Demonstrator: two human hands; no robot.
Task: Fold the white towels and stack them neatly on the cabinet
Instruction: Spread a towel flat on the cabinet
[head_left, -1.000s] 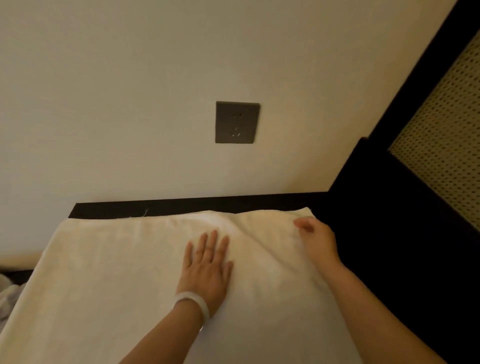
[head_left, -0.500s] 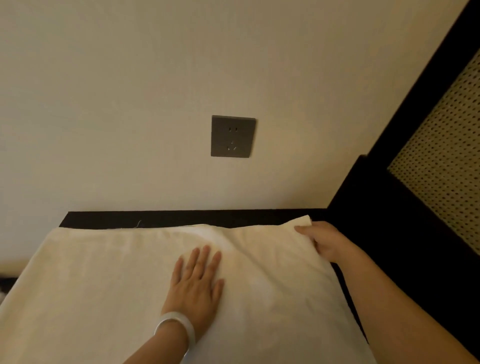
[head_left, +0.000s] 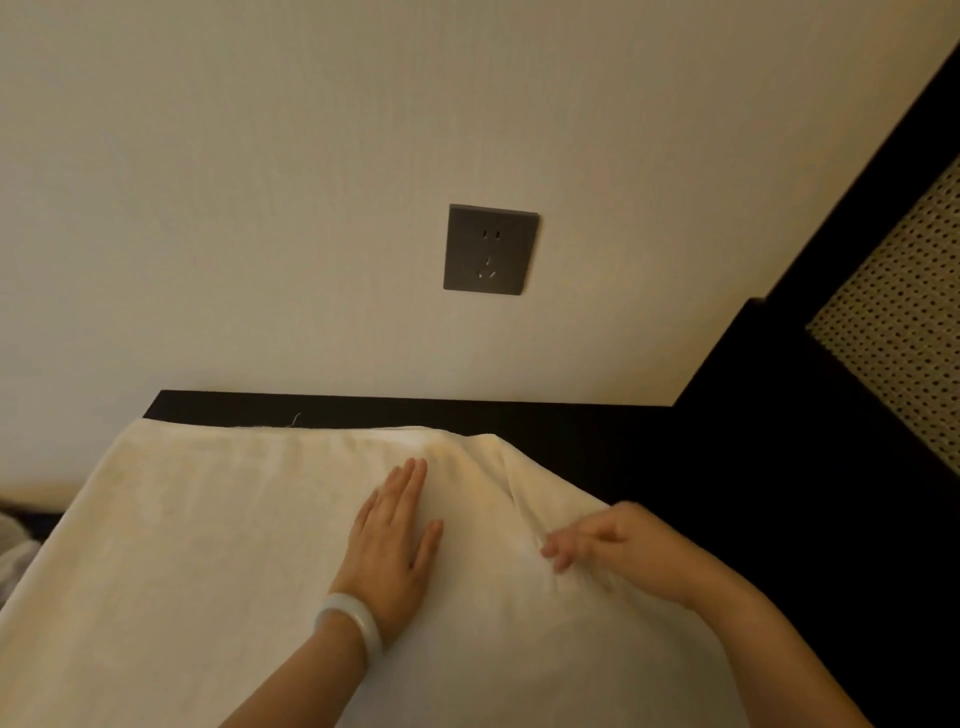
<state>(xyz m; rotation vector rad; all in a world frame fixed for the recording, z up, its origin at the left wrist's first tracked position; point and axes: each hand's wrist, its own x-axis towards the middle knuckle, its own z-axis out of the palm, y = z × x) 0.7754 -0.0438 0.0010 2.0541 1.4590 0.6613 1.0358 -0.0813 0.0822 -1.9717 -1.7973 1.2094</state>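
The left forearm (head_left: 291, 686) and the right forearm (head_left: 769, 660) are bare as far as the picture's lower edge. The left hand (head_left: 392, 540) has a single bangle (head_left: 349, 629) at its wrist: pale, milky, smooth, thick and rounded, with a soft sheen along its rim. The right hand (head_left: 618, 551) is blurred, its finer details unclear.

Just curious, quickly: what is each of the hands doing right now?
Left hand: open, pressing flat on the white towel.
Right hand: blurred, fingers curled, apparently gripping the towel's edge.
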